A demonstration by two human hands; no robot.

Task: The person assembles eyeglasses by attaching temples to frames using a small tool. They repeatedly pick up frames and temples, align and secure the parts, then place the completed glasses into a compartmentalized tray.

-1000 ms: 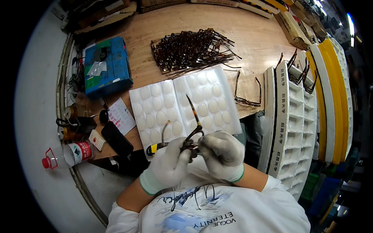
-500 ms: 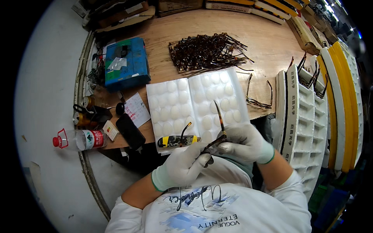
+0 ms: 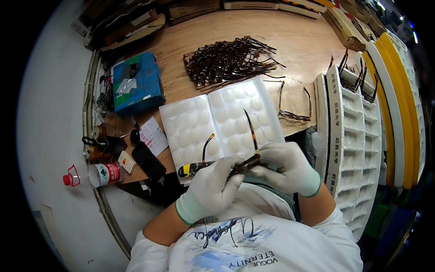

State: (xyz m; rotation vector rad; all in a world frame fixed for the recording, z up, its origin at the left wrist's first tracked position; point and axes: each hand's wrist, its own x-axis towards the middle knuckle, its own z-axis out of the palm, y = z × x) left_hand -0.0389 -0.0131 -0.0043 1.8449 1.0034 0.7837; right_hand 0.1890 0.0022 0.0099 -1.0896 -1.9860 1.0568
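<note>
A tortoiseshell glasses frame is held in front of my chest, its two temples pointing up and away from me. My gloved left hand grips one side, and my gloved right hand pinches the other with fingers closed. Most of the front is hidden by the gloves. Behind the hands lies a white padded sheet with rows of oval bumps and a middle fold. A yellow and black patterned object pokes out beside the left glove. Another glasses frame rests on the table right of the sheet.
Many dark glasses frames are piled on the wooden table. At left are a blue box, a phone, a paper note and a plastic bottle. A white compartment tray stands at right, with glasses in its far end.
The surroundings have shifted slightly left in view. The glasses frame has tilted a little, and my left hand now covers more of the patterned object. Both hands keep their hold.
</note>
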